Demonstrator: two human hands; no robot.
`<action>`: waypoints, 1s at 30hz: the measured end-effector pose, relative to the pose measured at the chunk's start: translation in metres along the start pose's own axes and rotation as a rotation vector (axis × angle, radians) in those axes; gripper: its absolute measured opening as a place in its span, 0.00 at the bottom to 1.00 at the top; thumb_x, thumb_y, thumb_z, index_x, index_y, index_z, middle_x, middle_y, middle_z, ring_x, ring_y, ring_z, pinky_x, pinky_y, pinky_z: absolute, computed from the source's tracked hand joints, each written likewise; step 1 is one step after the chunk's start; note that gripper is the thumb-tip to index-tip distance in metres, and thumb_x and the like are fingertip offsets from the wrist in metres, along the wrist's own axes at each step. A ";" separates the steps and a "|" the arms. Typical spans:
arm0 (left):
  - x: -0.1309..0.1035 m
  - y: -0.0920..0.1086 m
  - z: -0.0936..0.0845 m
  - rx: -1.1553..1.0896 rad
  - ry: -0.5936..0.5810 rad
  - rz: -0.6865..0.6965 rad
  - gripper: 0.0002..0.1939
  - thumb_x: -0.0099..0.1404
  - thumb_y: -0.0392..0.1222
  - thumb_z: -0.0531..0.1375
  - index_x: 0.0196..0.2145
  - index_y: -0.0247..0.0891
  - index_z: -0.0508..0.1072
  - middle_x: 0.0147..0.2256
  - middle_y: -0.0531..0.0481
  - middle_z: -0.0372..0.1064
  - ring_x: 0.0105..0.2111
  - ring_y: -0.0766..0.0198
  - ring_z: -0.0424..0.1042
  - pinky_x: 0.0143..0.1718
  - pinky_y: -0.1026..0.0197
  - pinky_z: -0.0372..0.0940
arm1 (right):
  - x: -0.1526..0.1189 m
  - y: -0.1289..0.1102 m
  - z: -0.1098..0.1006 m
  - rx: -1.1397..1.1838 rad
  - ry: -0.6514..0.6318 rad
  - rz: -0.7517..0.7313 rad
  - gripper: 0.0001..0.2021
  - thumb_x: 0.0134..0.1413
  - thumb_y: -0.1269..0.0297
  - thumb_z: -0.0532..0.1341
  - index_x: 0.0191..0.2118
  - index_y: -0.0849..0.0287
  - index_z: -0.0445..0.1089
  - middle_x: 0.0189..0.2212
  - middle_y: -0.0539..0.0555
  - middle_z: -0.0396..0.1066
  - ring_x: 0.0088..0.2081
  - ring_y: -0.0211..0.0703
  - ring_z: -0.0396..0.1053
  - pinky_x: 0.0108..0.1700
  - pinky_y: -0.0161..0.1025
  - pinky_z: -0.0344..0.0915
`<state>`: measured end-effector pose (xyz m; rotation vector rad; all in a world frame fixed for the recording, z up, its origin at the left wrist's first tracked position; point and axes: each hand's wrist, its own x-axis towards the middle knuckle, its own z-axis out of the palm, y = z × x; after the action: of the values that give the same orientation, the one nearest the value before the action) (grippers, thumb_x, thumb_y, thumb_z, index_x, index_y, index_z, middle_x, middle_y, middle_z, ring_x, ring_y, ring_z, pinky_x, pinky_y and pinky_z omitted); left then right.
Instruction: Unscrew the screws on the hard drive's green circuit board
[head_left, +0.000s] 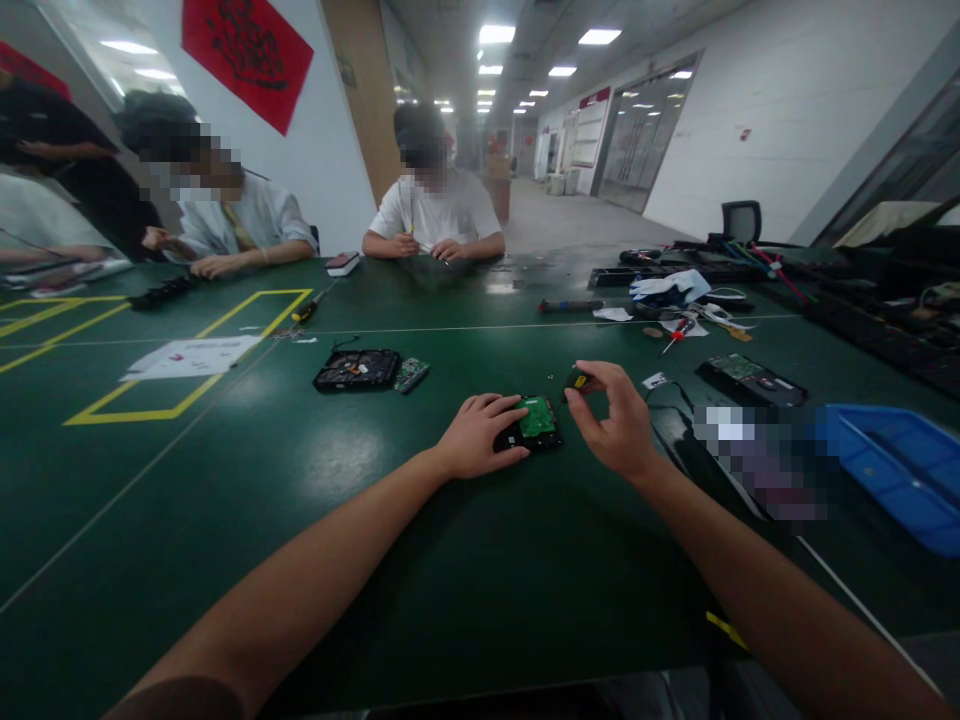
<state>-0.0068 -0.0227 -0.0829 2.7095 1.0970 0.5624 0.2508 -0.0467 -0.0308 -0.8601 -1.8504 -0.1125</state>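
A hard drive [538, 422] with its green circuit board facing up lies flat on the dark green table. My left hand [484, 432] grips it from the left, fingers over the board and thumb along the near edge. To the right of the drive, my right hand [613, 415] pinches the black and yellow handle of a small screwdriver [577, 381]. Its shaft slants down toward the drive's right edge; whether the tip touches a screw is too small to tell. Tiny bright bits, perhaps screws, lie just beyond the drive.
Left of centre sit an opened hard drive [357, 370] and a loose circuit board [411, 375]. On the right are another drive [752, 380], a blurred-out device [757, 465] with a cable, and a blue tray [900, 475]. Two people work across the table.
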 end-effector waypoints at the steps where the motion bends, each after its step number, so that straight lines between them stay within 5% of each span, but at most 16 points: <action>1: 0.000 0.000 0.000 -0.001 0.000 -0.002 0.37 0.67 0.65 0.60 0.68 0.48 0.63 0.70 0.46 0.56 0.66 0.40 0.56 0.66 0.35 0.52 | 0.000 0.000 0.000 -0.001 0.004 -0.003 0.20 0.65 0.66 0.64 0.60 0.50 0.65 0.50 0.57 0.70 0.43 0.51 0.73 0.44 0.53 0.75; 30: 0.001 0.000 0.001 0.008 0.007 0.005 0.37 0.67 0.65 0.61 0.68 0.48 0.64 0.70 0.47 0.57 0.66 0.40 0.57 0.66 0.35 0.53 | -0.003 0.006 0.002 -0.017 -0.001 0.043 0.25 0.65 0.67 0.63 0.65 0.48 0.62 0.51 0.58 0.71 0.41 0.50 0.75 0.46 0.55 0.76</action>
<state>-0.0058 -0.0219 -0.0838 2.7203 1.0968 0.5701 0.2535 -0.0433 -0.0360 -0.9111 -1.8332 -0.1010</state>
